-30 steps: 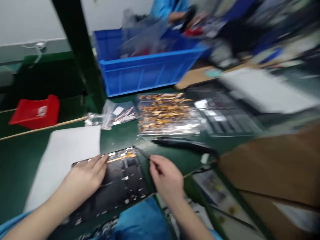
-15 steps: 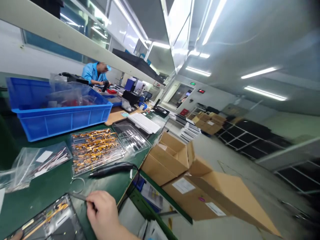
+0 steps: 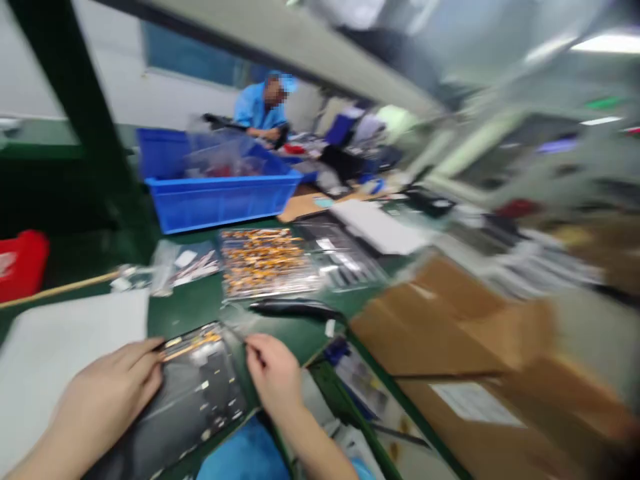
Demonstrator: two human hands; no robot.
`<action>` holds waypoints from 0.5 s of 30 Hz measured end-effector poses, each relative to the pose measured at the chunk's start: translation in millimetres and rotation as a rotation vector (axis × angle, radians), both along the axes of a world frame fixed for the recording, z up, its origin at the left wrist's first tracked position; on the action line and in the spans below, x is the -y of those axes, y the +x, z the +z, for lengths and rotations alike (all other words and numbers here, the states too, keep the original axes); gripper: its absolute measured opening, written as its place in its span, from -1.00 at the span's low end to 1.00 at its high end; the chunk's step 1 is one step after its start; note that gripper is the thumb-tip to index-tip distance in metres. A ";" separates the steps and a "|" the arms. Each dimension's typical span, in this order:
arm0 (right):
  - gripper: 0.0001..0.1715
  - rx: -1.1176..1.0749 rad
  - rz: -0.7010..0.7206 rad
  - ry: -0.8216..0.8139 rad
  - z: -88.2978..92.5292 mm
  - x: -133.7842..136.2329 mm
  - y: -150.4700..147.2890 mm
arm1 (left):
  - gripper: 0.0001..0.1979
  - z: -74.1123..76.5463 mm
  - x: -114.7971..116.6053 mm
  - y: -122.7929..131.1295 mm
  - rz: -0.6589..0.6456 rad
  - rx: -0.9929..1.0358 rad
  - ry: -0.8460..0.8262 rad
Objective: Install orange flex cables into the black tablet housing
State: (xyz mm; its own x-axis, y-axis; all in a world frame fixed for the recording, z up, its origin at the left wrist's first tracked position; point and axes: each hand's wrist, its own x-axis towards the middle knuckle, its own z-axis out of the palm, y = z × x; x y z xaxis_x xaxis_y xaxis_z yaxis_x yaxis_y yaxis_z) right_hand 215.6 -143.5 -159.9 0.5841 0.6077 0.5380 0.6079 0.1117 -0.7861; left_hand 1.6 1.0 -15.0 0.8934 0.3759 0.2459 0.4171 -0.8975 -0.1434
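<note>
Dark display panel (image 3: 193, 400) lying slantwise between both hands, left hand (image 3: 107, 393) flat-fingered on its edge, right hand (image 3: 273, 373) narrowly pinching a slim tool (image 3: 237, 331).

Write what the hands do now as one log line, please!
left hand: on dark panel | right hand: beside panel | behind: blue bin

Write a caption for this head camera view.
Left hand rests on the edge of a dark panel, right hand beside it, on a green workbench.
</note>
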 end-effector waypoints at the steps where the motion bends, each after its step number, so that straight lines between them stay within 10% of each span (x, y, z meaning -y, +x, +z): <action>1: -0.77 -0.022 0.017 0.000 -1.3 3.1 0.8 | -0.72 3.2 6.6 -2.2 0.048 -0.040 0.002; 9: -0.79 0.034 -0.028 -0.051 1.1 15.2 4.7 | -0.85 17.4 11.5 3.7 0.409 0.091 -0.433; 15: -0.49 -0.459 -0.022 -0.032 16.8 19.6 3.8 | -0.89 19.2 14.1 -6.2 0.455 0.193 -0.549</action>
State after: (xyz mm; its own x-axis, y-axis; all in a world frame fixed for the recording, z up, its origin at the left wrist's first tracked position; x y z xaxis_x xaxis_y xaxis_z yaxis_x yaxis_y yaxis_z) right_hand 219.4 -163.1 -143.1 0.7708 0.6043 0.2015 0.1977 0.0736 -0.9775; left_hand -4.6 -13.1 4.1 0.5799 0.8129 0.0535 0.7372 -0.5516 0.3902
